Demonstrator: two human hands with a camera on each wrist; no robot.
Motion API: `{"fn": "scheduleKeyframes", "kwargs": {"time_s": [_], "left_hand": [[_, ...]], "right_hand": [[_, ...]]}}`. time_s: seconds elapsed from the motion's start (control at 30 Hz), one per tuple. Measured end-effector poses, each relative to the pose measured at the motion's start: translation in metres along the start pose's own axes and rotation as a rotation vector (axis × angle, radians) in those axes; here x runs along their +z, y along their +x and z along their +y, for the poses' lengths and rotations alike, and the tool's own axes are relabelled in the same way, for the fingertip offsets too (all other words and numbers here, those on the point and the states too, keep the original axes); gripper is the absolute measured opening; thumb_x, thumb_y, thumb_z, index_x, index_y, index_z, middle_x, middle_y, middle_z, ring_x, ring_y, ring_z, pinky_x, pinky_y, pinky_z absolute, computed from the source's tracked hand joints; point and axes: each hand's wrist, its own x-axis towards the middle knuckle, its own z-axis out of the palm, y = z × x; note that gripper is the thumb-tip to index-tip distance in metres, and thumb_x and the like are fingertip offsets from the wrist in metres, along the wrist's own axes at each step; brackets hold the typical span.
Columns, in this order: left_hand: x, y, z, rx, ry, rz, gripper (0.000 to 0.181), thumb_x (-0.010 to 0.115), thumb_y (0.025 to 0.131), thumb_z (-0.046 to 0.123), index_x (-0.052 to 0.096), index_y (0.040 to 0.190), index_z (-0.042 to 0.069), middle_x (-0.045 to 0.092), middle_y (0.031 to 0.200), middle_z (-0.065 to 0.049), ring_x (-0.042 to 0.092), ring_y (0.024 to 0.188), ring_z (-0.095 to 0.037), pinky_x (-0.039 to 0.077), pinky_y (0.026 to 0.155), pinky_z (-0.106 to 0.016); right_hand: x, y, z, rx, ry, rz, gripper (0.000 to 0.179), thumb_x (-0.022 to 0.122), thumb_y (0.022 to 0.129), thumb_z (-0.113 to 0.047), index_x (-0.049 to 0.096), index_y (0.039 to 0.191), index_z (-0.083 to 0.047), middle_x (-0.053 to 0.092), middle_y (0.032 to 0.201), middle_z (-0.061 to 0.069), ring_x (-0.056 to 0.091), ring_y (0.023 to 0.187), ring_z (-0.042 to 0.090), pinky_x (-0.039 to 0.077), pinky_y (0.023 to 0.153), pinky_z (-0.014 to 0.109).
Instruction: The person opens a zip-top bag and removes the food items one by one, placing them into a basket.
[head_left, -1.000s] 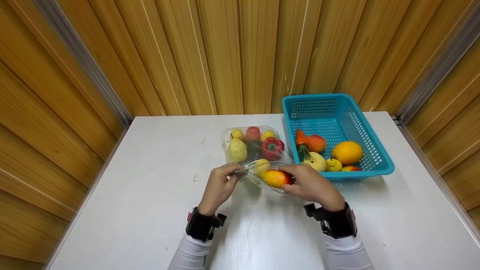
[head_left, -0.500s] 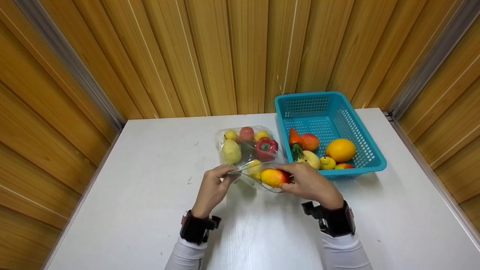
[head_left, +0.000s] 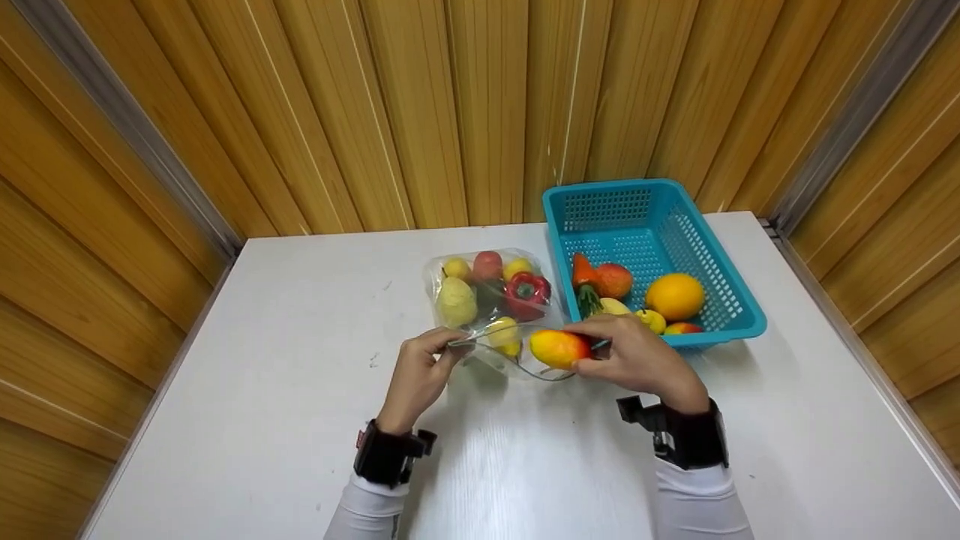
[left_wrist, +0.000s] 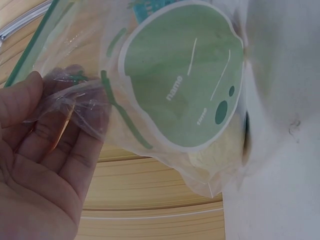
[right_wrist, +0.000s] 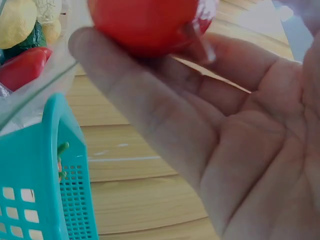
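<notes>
A clear zip bag [left_wrist: 182, 85] with a green printed label lies with its mouth toward me. Inside are a red bell pepper [head_left: 527, 295], a pale green fruit [head_left: 456, 302], a dark green item and several smaller red and yellow fruits. My left hand [head_left: 416, 371] pinches the left edge of the bag's mouth between thumb and fingers. A yellow-and-red mango [head_left: 559, 349] is gripped by its red stem end in my right hand [head_left: 646, 358], over the right side of the mouth. Whether the right fingers also touch the bag's rim, I cannot tell.
A blue-green perforated basket [head_left: 551, 225] stands at the right, just beside the bag. It holds a carrot [head_left: 583, 274], a red-orange fruit [head_left: 614, 280], an orange-yellow fruit [head_left: 675, 296] and several others partly behind my right hand. A wood-panelled wall [head_left: 420, 112] borders the white table [head_left: 322, 315].
The head view has shifted, so the scene slides slightly left. Relative to the bag, my right hand and the mango have moved a little right. The left hand keeps its hold on the bag's edge.
</notes>
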Motion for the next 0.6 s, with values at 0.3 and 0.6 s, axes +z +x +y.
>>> {"fn": "scheduleKeyframes", "kwargs": {"time_s": [0.3,0.6], "left_hand": [[0.000,0.001,-0.001,0.010,0.003,0.000,0.012,0.070,0.095,-0.001,0.080,0.101,0.003,0.077,0.097,-0.006,0.070,0.084,-0.014,0.057,0.074,-0.025],[0.000,0.001,0.000,0.005,0.000,0.005,0.012,0.070,0.095,-0.002,0.080,0.100,0.003,0.078,0.098,-0.007,0.071,0.085,-0.016,0.058,0.075,-0.025]], "right_hand": [[-0.014,-0.011,0.008,0.053,0.127,0.122,0.041,0.078,0.090,-0.011,0.070,0.129,0.000,0.071,0.124,0.018,0.068,0.101,0.030,0.062,0.084,0.040],[-0.033,-0.021,0.029,0.240,0.098,0.253,0.045,0.076,0.094,-0.012,0.064,0.133,0.006,0.068,0.124,0.025,0.068,0.103,0.037,0.061,0.087,0.038]]}}
